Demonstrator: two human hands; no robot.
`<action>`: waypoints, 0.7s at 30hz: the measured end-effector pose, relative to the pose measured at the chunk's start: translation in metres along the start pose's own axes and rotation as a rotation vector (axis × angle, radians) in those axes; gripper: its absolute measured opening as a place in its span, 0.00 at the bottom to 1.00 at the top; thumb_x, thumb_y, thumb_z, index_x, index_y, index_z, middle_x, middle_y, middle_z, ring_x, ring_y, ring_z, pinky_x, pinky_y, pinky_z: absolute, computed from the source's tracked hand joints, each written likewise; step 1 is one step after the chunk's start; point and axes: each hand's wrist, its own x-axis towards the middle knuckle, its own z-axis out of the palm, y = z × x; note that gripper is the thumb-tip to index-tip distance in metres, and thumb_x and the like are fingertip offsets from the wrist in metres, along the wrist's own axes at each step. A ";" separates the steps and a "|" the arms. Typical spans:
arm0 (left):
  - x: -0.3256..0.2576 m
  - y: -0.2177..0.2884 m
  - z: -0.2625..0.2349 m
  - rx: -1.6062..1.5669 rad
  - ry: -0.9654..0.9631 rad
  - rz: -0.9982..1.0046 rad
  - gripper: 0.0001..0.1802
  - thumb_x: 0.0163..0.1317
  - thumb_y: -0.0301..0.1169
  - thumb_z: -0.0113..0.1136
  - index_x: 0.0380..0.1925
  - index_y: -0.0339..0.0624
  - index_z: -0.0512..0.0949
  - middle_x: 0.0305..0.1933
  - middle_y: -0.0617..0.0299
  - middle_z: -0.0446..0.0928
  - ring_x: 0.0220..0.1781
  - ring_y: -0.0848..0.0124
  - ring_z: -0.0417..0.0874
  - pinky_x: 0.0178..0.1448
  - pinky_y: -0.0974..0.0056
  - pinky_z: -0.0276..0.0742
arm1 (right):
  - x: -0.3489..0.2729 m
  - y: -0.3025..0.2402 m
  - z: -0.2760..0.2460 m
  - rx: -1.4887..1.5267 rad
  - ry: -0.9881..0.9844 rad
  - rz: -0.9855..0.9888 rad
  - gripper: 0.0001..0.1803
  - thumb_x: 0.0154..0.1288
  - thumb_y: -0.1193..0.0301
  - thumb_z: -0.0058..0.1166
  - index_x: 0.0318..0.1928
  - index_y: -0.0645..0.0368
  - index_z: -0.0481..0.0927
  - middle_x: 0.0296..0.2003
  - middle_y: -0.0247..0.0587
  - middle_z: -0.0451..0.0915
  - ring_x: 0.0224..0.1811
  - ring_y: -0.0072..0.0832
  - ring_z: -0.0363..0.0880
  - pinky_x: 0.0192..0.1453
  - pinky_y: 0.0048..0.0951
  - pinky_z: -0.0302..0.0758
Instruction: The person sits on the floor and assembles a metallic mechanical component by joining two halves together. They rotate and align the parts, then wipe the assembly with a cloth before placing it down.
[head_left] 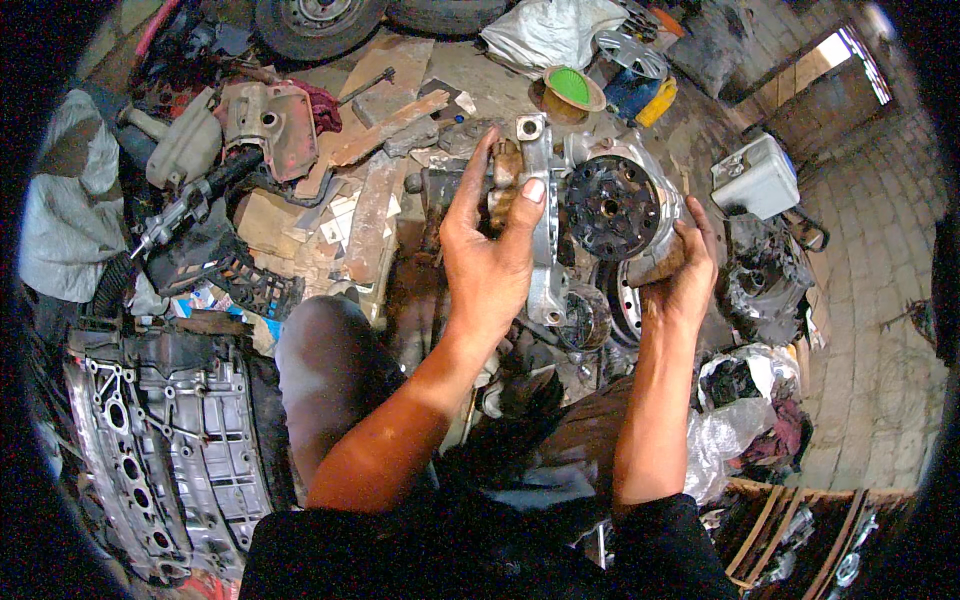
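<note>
My left hand (pixel 490 265) is closed around a long silver metal bracket (pixel 543 255), its thumb lying along the near face. A brownish metal part (pixel 505 175) shows between that thumb and the fingers. Close to the bracket's right side is a silver compressor (pixel 655 185) with a round black clutch plate (pixel 612 207) facing up toward me. My right hand (pixel 683 262) grips the compressor from its right and underside. Whether bracket and compressor are joined cannot be made out. Below them are a perforated metal ring (pixel 626 305) and a dark round part (pixel 585 318).
An engine block (pixel 190 430) stands at the left near my knee. Metal housings (pixel 265 125) and cardboard scraps (pixel 375 215) lie beyond. Tyres (pixel 320 25), a green-lined bowl (pixel 572 88) and a white container (pixel 755 175) are farther off. A wooden crate (pixel 800 535) sits at lower right.
</note>
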 end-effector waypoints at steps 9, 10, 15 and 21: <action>0.000 0.004 0.000 0.097 -0.002 0.073 0.35 0.65 0.37 0.65 0.66 0.27 0.67 0.59 0.47 0.77 0.58 0.68 0.77 0.65 0.62 0.70 | -0.004 0.001 0.005 -0.111 0.035 -0.020 0.21 0.61 0.81 0.49 0.56 0.63 0.76 0.42 0.45 0.78 0.41 0.33 0.79 0.47 0.34 0.77; -0.001 0.009 0.002 0.089 -0.009 0.056 0.35 0.65 0.37 0.65 0.66 0.27 0.67 0.58 0.47 0.78 0.57 0.68 0.77 0.64 0.62 0.71 | -0.006 -0.001 0.006 -0.119 0.041 -0.025 0.21 0.61 0.81 0.50 0.56 0.62 0.76 0.39 0.43 0.77 0.38 0.31 0.77 0.43 0.32 0.75; -0.004 0.015 0.006 0.092 -0.005 0.025 0.35 0.64 0.34 0.65 0.67 0.27 0.66 0.56 0.49 0.78 0.53 0.69 0.78 0.61 0.63 0.73 | -0.013 -0.002 0.013 -0.143 0.026 -0.069 0.19 0.62 0.79 0.54 0.55 0.58 0.78 0.24 0.28 0.72 0.21 0.17 0.65 0.22 0.22 0.60; -0.008 0.006 0.008 0.197 0.034 0.089 0.34 0.66 0.33 0.63 0.67 0.26 0.64 0.59 0.46 0.76 0.56 0.66 0.77 0.63 0.63 0.71 | -0.012 0.007 0.011 -0.255 -0.030 -0.166 0.19 0.61 0.81 0.54 0.54 0.60 0.77 0.29 0.32 0.76 0.25 0.17 0.67 0.26 0.21 0.64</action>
